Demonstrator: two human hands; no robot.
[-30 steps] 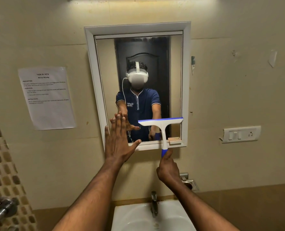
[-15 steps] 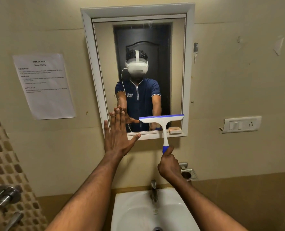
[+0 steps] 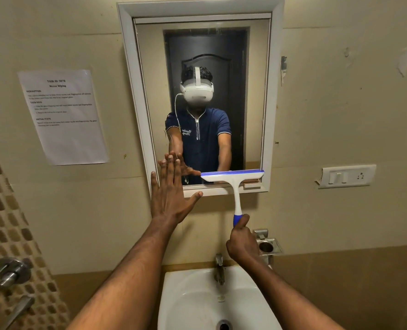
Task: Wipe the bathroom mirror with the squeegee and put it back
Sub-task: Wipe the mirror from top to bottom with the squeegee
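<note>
The white-framed mirror [image 3: 267, 91] hangs on the beige wall above the sink. A white squeegee [image 3: 233, 178] with a blue blade edge and blue grip rests its blade across the mirror's bottom right corner. My right hand [image 3: 241, 241] is closed around the blue grip below the frame, thumb up. My left hand [image 3: 171, 194] lies flat with fingers spread against the mirror's bottom left corner, partly over the frame.
A white sink [image 3: 193, 296] with a metal tap [image 3: 219, 270] sits directly below. A metal holder [image 3: 267, 245] is fixed to the wall right of my right hand. A paper notice [image 3: 64, 115] hangs left, a switch plate [image 3: 348, 176] right, shower valves [image 3: 11, 272] far left.
The squeegee has slid down the right side of the mirror toward the bottom frame. My view has tilted down, showing more of the sink. My left hand stays pressed at the corner.
</note>
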